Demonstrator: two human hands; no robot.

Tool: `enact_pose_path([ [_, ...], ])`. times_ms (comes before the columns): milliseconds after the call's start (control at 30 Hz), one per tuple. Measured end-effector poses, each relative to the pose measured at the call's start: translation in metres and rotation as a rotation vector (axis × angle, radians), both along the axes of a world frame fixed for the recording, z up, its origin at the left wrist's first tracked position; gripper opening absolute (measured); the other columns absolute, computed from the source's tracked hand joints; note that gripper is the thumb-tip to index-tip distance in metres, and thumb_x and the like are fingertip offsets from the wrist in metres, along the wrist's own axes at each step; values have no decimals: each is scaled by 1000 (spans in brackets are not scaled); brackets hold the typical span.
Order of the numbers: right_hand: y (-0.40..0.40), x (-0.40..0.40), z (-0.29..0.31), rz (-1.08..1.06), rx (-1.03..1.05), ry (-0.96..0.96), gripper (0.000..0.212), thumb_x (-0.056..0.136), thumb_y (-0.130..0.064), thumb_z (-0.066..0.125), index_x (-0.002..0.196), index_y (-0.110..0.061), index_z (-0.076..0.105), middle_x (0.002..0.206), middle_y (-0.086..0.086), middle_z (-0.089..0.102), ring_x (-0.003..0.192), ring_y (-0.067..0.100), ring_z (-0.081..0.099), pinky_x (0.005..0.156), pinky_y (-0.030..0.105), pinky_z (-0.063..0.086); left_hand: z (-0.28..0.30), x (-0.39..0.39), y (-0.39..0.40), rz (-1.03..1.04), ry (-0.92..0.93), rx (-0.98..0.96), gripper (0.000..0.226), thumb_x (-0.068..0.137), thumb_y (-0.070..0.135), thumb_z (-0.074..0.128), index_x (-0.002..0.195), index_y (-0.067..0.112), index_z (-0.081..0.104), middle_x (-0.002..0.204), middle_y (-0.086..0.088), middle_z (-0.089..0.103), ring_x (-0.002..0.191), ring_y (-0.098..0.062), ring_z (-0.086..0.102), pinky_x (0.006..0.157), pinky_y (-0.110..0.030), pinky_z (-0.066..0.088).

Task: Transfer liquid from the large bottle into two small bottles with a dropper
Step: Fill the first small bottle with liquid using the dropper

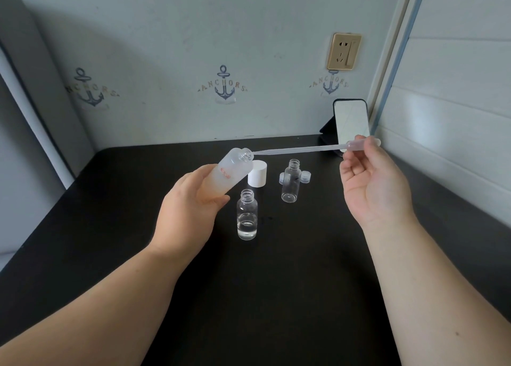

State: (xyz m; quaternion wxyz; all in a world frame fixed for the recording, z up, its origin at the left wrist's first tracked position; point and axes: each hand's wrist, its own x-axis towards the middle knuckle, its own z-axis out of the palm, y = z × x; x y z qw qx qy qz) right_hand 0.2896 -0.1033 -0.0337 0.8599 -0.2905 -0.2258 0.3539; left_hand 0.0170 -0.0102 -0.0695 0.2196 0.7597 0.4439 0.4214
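A single head-worn wide-angle camera looks forward and down from the near edge of the black table [110, 227], close above it, facing its far edge and the wall [166, 47] beyond.

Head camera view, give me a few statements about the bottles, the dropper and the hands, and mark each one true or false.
1. The left hand holds the large frosted bottle tilted. True.
2. The dropper is held by the left hand. False: the right hand pinches its bulb end.
3. The dropper's tip is at the large bottle's mouth. True.
4. Both small bottles are empty. False: the nearer small bottle has clear liquid at the bottom; the farther small bottle looks empty.
5. The white cap is screwed on the large bottle. False: it stands on the black table.
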Motion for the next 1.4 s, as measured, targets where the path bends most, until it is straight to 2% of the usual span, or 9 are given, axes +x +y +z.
enact_pose_path([
  [67, -1, 0, 0, -32, -15, -37, 23, 99, -16, 63, 81, -11, 78, 84, 3, 73, 70, 12, 66, 67, 22, 54, 0, 0, 0, 33, 33, 57, 48, 86, 22, 75, 128, 38, 59, 112, 18, 60, 103, -6, 53, 83, -19, 40],
  [167, -1, -1, 0, -58, -41, -105, 20, 96, -12, 65, 81, -11, 78, 81, 4, 74, 69, 13, 66, 66, 22, 53, 2, 0, -1, 77, 75, 108, 54, 84, 19, 78, 134, 29, 60, 120, 8, 62, 112, -19, 55, 98, -41, 46],
  [233, -1, -2, -1, -56, -64, -145, 19, 95, -9, 67, 81, -12, 79, 82, 6, 75, 69, 14, 67, 66, 22, 53, 2, 1, -3, 75, 95, 134, 55, 83, 17, 79, 134, 27, 61, 123, 5, 63, 114, -24, 56, 101, -51, 44],
  [333, -1, -5, -2, -28, -94, -214, 13, 93, -10, 70, 83, -11, 79, 85, 8, 75, 70, 14, 68, 65, 22, 54, 0, 3, -4, 67, 116, 163, 58, 81, 15, 81, 134, 25, 61, 124, 3, 63, 114, -28, 56, 100, -54, 43],
  [767, 1, -33, -4, 99, -160, -437, 21, 94, -7, 68, 82, -17, 82, 87, 8, 78, 72, 16, 72, 68, 22, 56, -1, 6, -5, 49, 152, 194, 56, 80, 17, 82, 132, 26, 64, 124, 5, 64, 114, -27, 55, 102, -53, 41],
  [900, 2, -37, -4, 117, -179, -467, 16, 92, -9, 71, 84, -17, 83, 87, 8, 78, 73, 17, 73, 69, 22, 56, 0, 7, -6, 41, 169, 202, 57, 81, 16, 82, 134, 27, 63, 126, 4, 64, 119, -27, 53, 103, -53, 41],
  [1067, 4, -39, -9, 198, -178, -441, 8, 86, -14, 73, 89, -11, 80, 93, 13, 77, 78, 21, 73, 70, 24, 56, 0, 6, -6, 43, 171, 189, 57, 81, 17, 82, 134, 27, 63, 125, 5, 64, 118, -27, 54, 103, -52, 40],
  [1167, 4, -37, -7, 207, -167, -398, 16, 82, -18, 73, 90, -6, 77, 95, 12, 77, 77, 20, 72, 70, 24, 56, 0, 6, -6, 48, 166, 175, 56, 81, 19, 82, 133, 27, 63, 125, 6, 64, 117, -26, 54, 103, -50, 40],
  [1400, 0, -26, -2, 186, -125, -259, 13, 81, -23, 73, 84, -11, 80, 89, 4, 76, 75, 14, 71, 69, 22, 56, -1, 6, -4, 56, 153, 157, 56, 80, 19, 82, 133, 27, 63, 125, 6, 64, 116, -26, 54, 103, -51, 40],
])
